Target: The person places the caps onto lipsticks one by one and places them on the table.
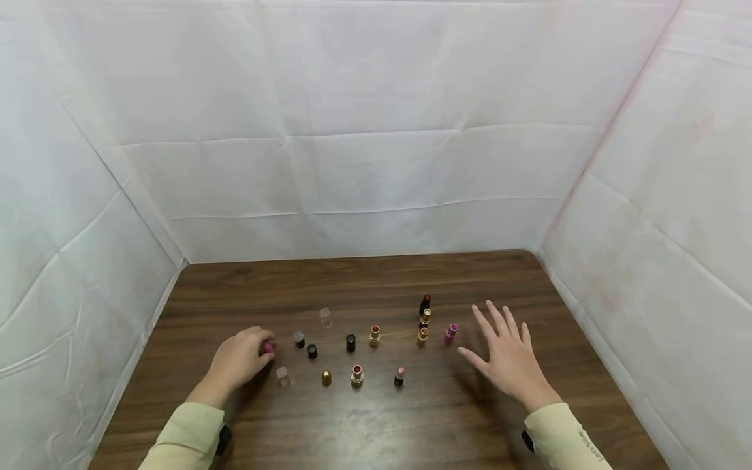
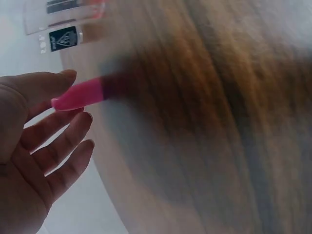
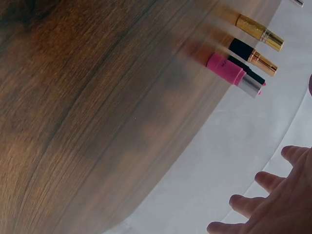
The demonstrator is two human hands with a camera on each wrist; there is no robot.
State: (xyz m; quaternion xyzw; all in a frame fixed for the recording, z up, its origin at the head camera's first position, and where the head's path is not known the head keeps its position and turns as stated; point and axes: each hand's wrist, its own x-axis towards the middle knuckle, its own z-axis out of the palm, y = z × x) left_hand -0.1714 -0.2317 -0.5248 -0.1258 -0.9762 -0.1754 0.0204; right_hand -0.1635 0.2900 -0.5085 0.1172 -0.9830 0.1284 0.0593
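Note:
My left hand (image 1: pixel 237 360) is at the left of the wooden table and pinches a bright pink lipstick cap (image 2: pixel 83 93) between thumb and index finger. The cap's base is at the tabletop, and the other fingers spread loosely beside it. Over the table's right side my right hand (image 1: pixel 510 358) is held with fingers spread, holding nothing. Nearest to it stands a pink lipstick tube (image 1: pixel 450 333) with a silvery upper part. Close by are two gold-topped tubes, one of them glittery gold (image 3: pixel 252 27), and a black lipstick (image 1: pixel 425 304) with a dark red tip.
Clear caps (image 1: pixel 283 376) and small black caps (image 1: pixel 312 351) stand near my left hand. A gold cap (image 1: pixel 326 377), gold lipsticks with red tips (image 1: pixel 357 376) and a pinkish lipstick (image 1: pixel 399 376) are mid-table. White cloth walls (image 1: pixel 376 228) enclose the table (image 1: pixel 294 431) at back and sides.

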